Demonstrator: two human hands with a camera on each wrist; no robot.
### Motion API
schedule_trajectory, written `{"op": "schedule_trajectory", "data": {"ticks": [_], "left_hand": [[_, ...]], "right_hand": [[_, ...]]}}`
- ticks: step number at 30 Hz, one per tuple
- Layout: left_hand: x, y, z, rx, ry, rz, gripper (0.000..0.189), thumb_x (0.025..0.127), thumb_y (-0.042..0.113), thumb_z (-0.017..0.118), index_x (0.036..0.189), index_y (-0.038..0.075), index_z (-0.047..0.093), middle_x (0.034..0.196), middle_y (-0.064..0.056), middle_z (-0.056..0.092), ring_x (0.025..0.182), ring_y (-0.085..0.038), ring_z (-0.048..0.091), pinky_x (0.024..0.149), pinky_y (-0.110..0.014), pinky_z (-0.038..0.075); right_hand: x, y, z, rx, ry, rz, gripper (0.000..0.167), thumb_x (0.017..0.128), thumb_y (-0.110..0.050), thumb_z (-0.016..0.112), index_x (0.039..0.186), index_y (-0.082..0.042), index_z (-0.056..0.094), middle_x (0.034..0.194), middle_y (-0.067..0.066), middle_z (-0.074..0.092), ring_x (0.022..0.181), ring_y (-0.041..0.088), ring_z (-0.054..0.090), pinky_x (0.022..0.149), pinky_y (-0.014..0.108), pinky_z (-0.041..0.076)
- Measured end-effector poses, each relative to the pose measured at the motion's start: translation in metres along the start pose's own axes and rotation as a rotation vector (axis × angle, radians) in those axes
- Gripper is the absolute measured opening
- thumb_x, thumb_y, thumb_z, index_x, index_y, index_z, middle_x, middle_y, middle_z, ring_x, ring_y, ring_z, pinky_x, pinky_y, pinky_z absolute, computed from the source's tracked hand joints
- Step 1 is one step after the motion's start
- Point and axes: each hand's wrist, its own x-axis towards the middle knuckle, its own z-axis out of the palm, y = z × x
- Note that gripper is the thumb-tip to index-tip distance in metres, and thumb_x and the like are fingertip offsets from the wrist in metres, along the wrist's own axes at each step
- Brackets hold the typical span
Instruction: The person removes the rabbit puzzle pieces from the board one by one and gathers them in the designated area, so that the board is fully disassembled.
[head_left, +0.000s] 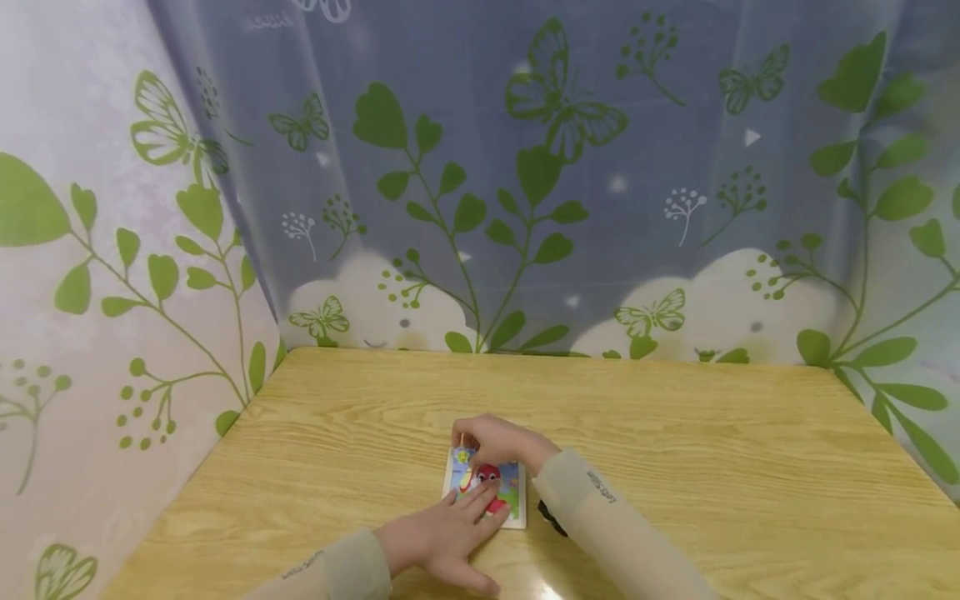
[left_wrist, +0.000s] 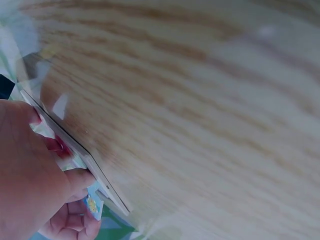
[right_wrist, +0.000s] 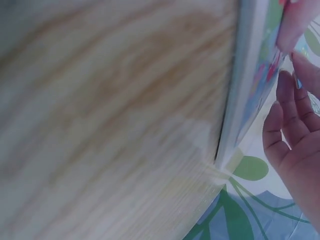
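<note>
A small picture puzzle (head_left: 514, 498) with a red cartoon figure and a pale border lies on the table. My left hand (head_left: 450, 537) rests on its lower part, fingers spread over the picture. At the far left corner, my right hand (head_left: 498, 439) pinches a puzzle piece (left_wrist: 93, 204) with a yellow shape on blue. In the left wrist view this piece stands tilted up from the board's face. The right wrist view shows the right hand (right_wrist: 305, 135) beside the board's edge, thumb and fingertips together, the left fingers (right_wrist: 295, 25) close by.
The wood-grain table (head_left: 360, 417) extends around the puzzle on all sides. A black object (head_left: 551, 517) shows partly beneath the right sleeve (head_left: 600, 500). Behind the table hangs a curtain (head_left: 465, 167) with leaves and butterflies; patterned cloth also stands at both sides.
</note>
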Motion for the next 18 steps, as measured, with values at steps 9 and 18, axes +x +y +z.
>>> {"op": "schedule_trajectory", "data": {"ticks": [9, 18], "left_hand": [[0.0005, -0.0005, 0.0003, 0.004, -0.006, -0.006, 0.088, 0.077, 0.072, 0.033, 0.142, 0.015, 0.019, 0.146, -0.015, 0.008, 0.132, -0.025, 0.005, 0.098, -0.050, 0.023], [0.0011, -0.0013, 0.0015, 0.011, -0.008, -0.001, 0.088, 0.077, 0.072, 0.032, 0.143, 0.015, 0.018, 0.146, -0.015, 0.006, 0.132, -0.025, 0.005, 0.099, -0.050, 0.022]], "right_hand": [[-0.0035, -0.0049, -0.0042, 0.049, 0.031, 0.003, 0.017, 0.078, 0.003, 0.062, 0.087, -0.011, 0.059, 0.082, -0.004, 0.057, 0.076, 0.007, 0.052, 0.064, 0.019, 0.044], [-0.0071, 0.0022, -0.0067, 0.119, 0.088, -0.028, 0.012, 0.076, 0.001, 0.065, 0.081, -0.008, 0.059, 0.074, -0.004, 0.055, 0.069, 0.007, 0.051, 0.063, 0.020, 0.044]]}}
